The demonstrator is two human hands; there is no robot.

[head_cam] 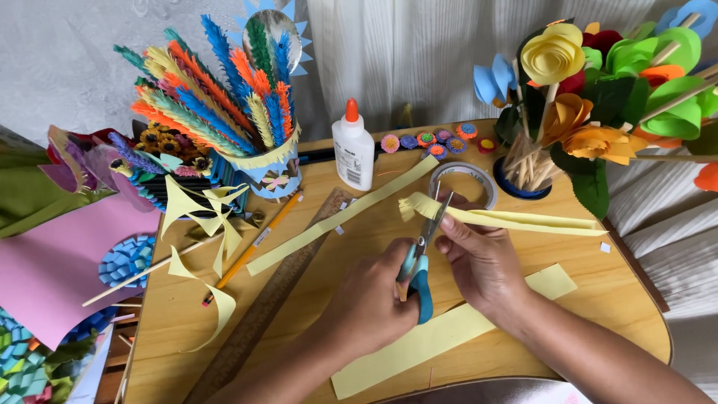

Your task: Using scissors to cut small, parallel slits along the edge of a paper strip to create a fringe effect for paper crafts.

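Over the middle of the wooden bench (187, 314), the left hand (374, 295) is clenched round blue-handled scissors (422, 254), blades parted at the fringed edge of a yellow paper strip (516, 219). The right hand (482, 262) pinches that strip taut (so the snips stay even). A glue bottle (353, 150), tape roll (465, 179), ruler (277, 292) and loose yellow strips crowd close by.

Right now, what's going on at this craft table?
A person is snipping fringe into a folded pale yellow paper strip. The left hand works blue-handled scissors, while the right hand holds the strip. More yellow strips, a long wooden ruler and a white glue bottle lie on the wooden table.
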